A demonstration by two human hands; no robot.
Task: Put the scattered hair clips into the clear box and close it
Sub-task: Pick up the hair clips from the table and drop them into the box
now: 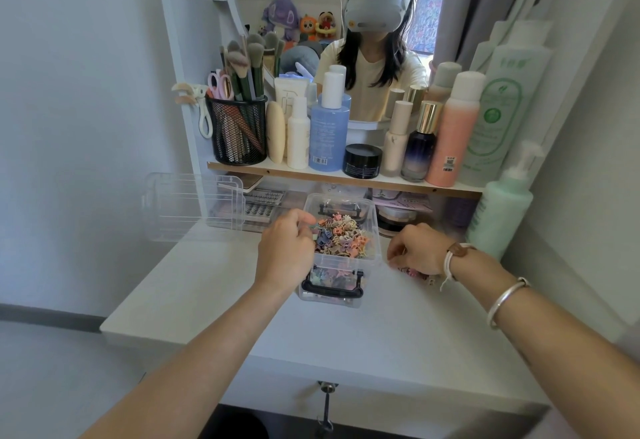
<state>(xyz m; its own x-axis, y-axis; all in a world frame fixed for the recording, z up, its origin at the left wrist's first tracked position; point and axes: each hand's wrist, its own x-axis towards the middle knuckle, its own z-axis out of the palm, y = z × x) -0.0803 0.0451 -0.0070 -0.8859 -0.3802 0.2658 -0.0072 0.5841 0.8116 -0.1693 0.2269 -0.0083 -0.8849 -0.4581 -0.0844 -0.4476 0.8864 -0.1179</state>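
Observation:
The clear box (375, 230) stands open in the middle of the white tabletop, heaped with small pastel hair clips (341, 236); a black latch handle sits on its near end. My left hand (285, 255) is at the box's left rim, fingers curled over the clips there, seemingly pinching some. My right hand (417, 251) rests on the table just right of the box, fingers closed over a few loose clips (420, 275) that peek out under it. The clear lid (192, 208) lies off to the left, leaning at the table's back edge.
A shelf (346, 178) behind the box carries bottles, a black jar and a mesh brush cup (239, 133). A green pump bottle (502, 210) stands at the right. Lash trays and compacts lie under the shelf. A mirror shows a person wearing a headset.

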